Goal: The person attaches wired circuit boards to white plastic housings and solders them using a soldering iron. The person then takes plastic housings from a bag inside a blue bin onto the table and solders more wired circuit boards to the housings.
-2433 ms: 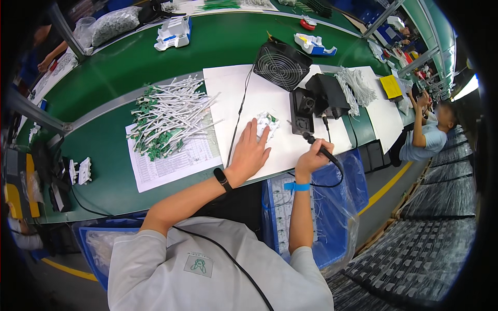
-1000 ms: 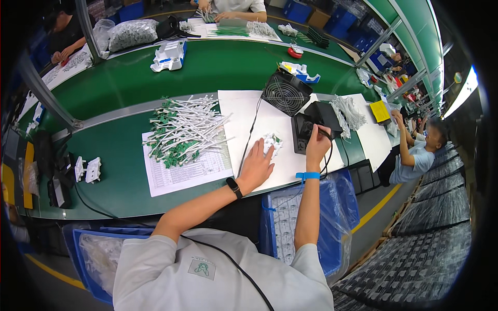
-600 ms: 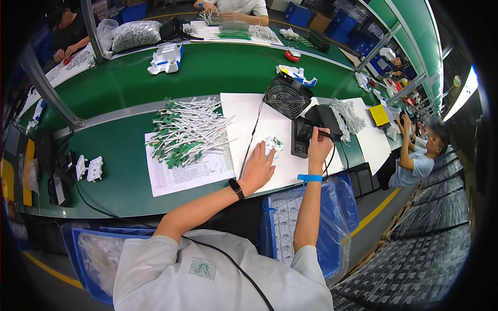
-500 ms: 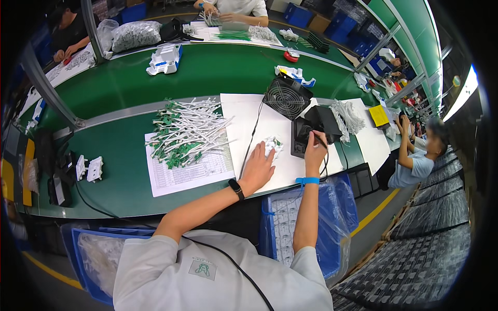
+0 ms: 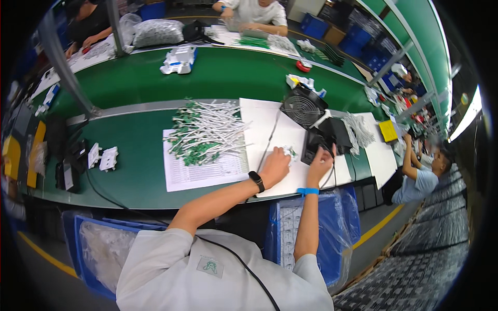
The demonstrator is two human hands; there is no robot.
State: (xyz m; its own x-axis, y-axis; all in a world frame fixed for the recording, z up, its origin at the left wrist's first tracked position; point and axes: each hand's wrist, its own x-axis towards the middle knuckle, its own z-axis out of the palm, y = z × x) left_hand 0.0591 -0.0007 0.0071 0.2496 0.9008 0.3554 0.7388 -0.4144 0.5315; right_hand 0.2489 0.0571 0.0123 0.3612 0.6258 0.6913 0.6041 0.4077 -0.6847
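Note:
My left hand (image 5: 276, 167) rests on the white sheet with its fingers curled together, closed on the edge of a small white piece (image 5: 291, 152) with green on it. My fingers hide part of this piece. To the right, my right hand (image 5: 320, 167) grips a black corded tool that looks like a soldering iron, mostly hidden by the fingers. The hand is at the front of a black holder (image 5: 313, 145). Left of my hands lies a heap of white cables with green circuit boards (image 5: 210, 129), spread over a printed paper sheet (image 5: 205, 176).
Behind the holder stands a black fan (image 5: 303, 108). White cables (image 5: 358, 132) lie to its right. Two white plastic housings (image 5: 108, 158) sit at the left. Blue bins (image 5: 342, 238) stand below the table edge. Co-workers sit across and to the right (image 5: 410, 179).
The view has shifted, so the table appears farther right. My left hand's fingers, spread over the white piece before, are now curled at its edge. My right hand stays by the holder.

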